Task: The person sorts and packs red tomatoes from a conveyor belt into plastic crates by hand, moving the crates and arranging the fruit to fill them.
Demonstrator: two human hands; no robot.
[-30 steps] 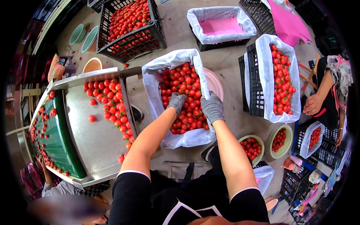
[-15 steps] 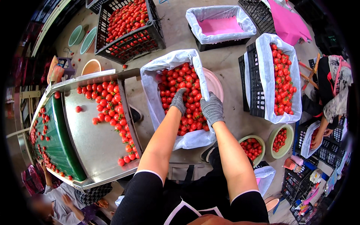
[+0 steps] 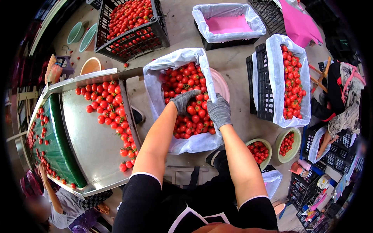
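Red tomatoes (image 3: 186, 79) fill a container (image 3: 150, 87) that stands just past the right edge of a metal worktop (image 3: 87, 136). The left hand (image 3: 184, 102), in a grey knitted glove, lies back upward on the tomatoes near the container's middle, its fingers pointing toward the container's right edge; the palm side is hidden, so I cannot tell whether its grip is apart or clamped on any of them. The right hand (image 3: 219, 112), gloved alike, sits across the container's right edge on the white liner (image 3: 194, 143); I cannot tell whether that grip pinches the liner or only rests there. A round pink basin (image 3: 221, 83) shows beside that same edge.

On the worktop, loose tomatoes gather along the right edge, more thickly toward the far right corner than the near one. A green belt (image 3: 58, 143) with scattered tomatoes adjoins the worktop's left edge.

On the floor (image 3: 241, 128), a black crate (image 3: 161, 33) of tomatoes stands beyond the worktop's far right corner. To the container's right, a white-lined crate (image 3: 265, 85) holds more tomatoes, and two pale green bowls (image 3: 298, 141) of tomatoes sit near its near edge. One co-worker (image 3: 66, 207) is by the worktop's near left corner
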